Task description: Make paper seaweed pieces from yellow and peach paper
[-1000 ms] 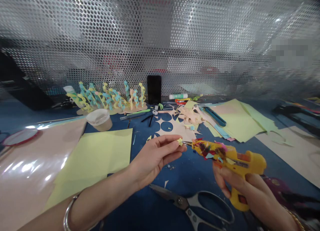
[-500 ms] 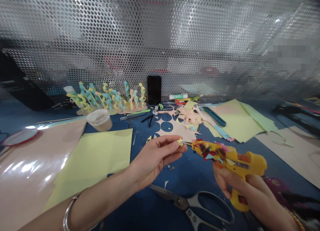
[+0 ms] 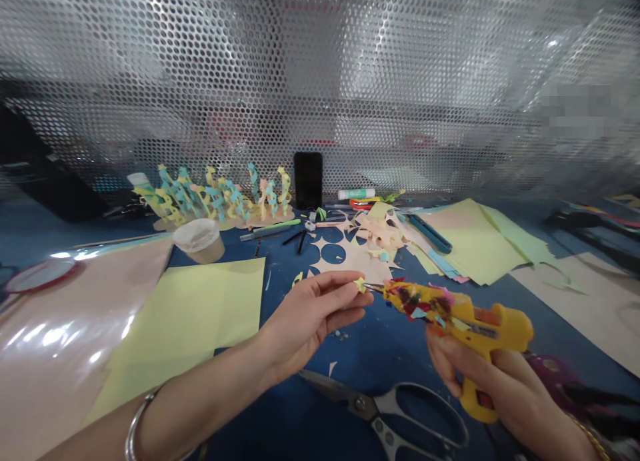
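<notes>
Between thumb and forefinger, my left hand (image 3: 315, 318) pinches a small yellow paper star (image 3: 361, 285). My right hand (image 3: 495, 374) is wrapped round the handle of a yellow glue gun (image 3: 465, 314), whose front is crusted with coloured paper bits. The gun's nozzle points left, and its tip is at the star, touching or nearly so. Below both hands lies a pair of scissors (image 3: 370, 406) with blades apart. Behind my left hand is a pale pink paper sheet (image 3: 360, 258) with round holes cut in it.
At the back left stand several twisted paper strips (image 3: 215, 198) in blue and yellow. A white cup (image 3: 200, 241), yellow paper (image 3: 220, 301) and a phone (image 3: 309, 181) are around. A blue cutter (image 3: 430, 233) and more sheets (image 3: 475, 241) lie right. A perforated metal panel (image 3: 320, 81) closes the back.
Almost nothing differs. Both hands keep the star and the glue gun in the same place, with the nozzle at the star; the view has shifted very slightly.
</notes>
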`<state>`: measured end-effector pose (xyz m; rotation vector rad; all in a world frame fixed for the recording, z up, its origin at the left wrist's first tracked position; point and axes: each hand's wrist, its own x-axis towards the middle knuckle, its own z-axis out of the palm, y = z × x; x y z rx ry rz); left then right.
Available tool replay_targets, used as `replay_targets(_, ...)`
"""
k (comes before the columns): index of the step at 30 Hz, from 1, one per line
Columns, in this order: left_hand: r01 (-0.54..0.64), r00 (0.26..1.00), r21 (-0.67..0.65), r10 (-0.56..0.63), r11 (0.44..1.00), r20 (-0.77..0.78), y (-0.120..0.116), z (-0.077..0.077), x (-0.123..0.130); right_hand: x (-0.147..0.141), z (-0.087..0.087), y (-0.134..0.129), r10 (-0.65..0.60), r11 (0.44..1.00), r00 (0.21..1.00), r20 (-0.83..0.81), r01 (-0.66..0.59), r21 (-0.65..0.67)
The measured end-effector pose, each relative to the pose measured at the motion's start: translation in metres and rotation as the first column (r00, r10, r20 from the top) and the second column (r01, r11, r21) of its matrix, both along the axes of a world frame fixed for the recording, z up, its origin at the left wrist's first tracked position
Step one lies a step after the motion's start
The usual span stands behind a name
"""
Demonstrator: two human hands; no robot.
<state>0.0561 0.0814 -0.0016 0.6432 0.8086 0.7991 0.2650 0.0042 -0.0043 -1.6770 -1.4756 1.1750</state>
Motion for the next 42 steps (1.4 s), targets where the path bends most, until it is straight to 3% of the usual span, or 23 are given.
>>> replay_targets(8,-0.017,1.0,0.03,0.017,0.999,-0.026,-0.001,0.001,0.001,0.0,-0.004,-0.005,-0.017,0.997,1.0,-0.023,0.019,0.074)
replay_targets(13,-0.043,0.998,0.049,0.045,0.998,-0.048,-0.001,0.002,0.002,0.009,-0.008,-0.006,0.078,0.996,0.997,-0.024,-0.077,0.043)
replay_targets(22,-0.008,0.989,0.21,0.039,0.978,-0.144,-0.001,-0.004,0.0,0.006,-0.014,-0.011,0.04,0.998,0.996,-0.085,-0.036,0.044)
replay_targets(28,-0.096,0.95,0.362,0.194,0.927,-0.245,0.003,0.002,-0.004,0.002,-0.004,-0.008,0.022,0.998,0.999,-0.049,-0.019,0.059)
replay_targets(34,-0.236,0.92,0.393,0.335,0.889,-0.205,0.012,0.002,-0.01,0.003,-0.002,-0.001,0.012,0.98,0.994,0.113,-0.033,0.194)
replay_targets(38,-0.262,0.928,0.36,0.336,0.896,-0.16,0.011,0.001,-0.008,0.001,-0.008,0.006,0.015,0.979,0.947,0.321,-0.078,0.186)
replay_targets(42,-0.262,0.94,0.328,0.317,0.908,-0.128,0.01,0.002,-0.006,0.002,-0.013,0.01,-0.009,0.975,0.905,0.426,-0.086,0.204)
